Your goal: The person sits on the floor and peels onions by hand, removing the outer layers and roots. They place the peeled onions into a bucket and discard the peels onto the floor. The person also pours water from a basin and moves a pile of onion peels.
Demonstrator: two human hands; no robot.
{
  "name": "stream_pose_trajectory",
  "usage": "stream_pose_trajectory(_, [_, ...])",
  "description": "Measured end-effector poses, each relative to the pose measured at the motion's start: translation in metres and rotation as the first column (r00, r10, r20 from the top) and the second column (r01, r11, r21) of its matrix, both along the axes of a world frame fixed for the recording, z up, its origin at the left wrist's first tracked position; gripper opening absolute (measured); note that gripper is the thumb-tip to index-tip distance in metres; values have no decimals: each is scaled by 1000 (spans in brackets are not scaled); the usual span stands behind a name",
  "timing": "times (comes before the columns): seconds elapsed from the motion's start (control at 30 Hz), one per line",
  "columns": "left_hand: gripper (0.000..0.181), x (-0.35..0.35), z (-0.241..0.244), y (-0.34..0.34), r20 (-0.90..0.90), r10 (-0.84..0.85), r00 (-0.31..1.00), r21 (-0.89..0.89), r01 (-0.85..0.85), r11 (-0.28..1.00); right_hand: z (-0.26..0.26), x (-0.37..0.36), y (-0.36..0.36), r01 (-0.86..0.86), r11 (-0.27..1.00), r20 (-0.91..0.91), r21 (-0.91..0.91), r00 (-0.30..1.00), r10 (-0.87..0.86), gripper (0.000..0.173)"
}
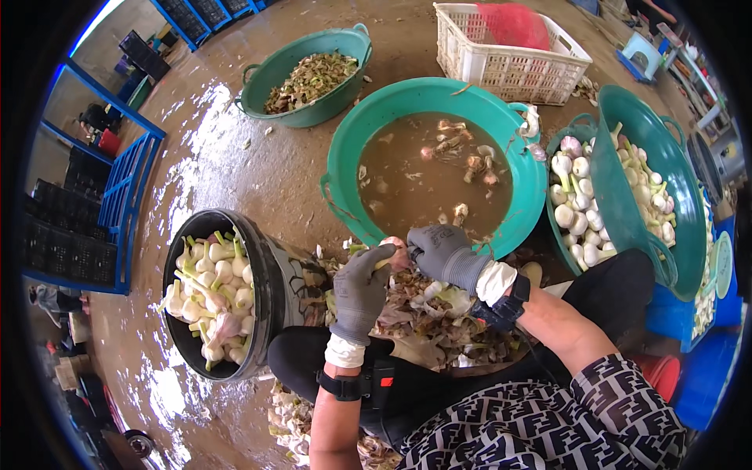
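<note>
My left hand (361,291), in a grey work glove, grips a pinkish garlic bulb (398,254) by its pale stem. Close against the bulb's right side is my gloved right hand (445,252), its fingers curled under; whatever they pinch is hidden. Just beyond both hands stands a green plastic tub (432,88) of muddy brown water, with several unpeeled garlic bulbs (474,168) floating in it. Below the hands, between my legs, lies a heap of garlic skins (435,320). A black bucket (271,294) to the left is tilted and full of peeled white garlic (217,273).
At the right, green tubs (652,176) hold peeled garlic bulbs (578,220). Another green tub (294,117) at the back contains garlic scraps (314,79). Beside it is a white plastic crate (505,73) with red mesh (517,26). The concrete floor (235,170) is wet. Blue metal racks (129,188) stand left.
</note>
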State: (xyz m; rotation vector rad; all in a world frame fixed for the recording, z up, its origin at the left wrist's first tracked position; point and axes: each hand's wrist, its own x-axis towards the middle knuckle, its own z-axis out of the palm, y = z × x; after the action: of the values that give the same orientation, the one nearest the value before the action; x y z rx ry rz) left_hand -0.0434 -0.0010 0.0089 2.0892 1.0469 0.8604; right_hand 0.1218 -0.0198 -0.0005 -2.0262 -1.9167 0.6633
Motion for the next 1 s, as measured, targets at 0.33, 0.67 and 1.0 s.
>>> stream_pose_trajectory(0.33, [22, -13, -1, 5, 445, -63, 893, -155, 146, 977, -49, 48, 5, 68, 967, 192, -246, 981, -20, 20])
stream_pose_trajectory(0.67, [20, -2, -8, 4, 514, 208, 832, -410, 26, 912, -8, 7, 2, 242, 970, -899, 24, 429, -85, 5])
stream_pose_trajectory(1.0, [11, 0, -18, 0, 577, 570, 585, -728, 53, 683, -25, 44, 15, 166, 979, -962, -121, -263, -75, 19])
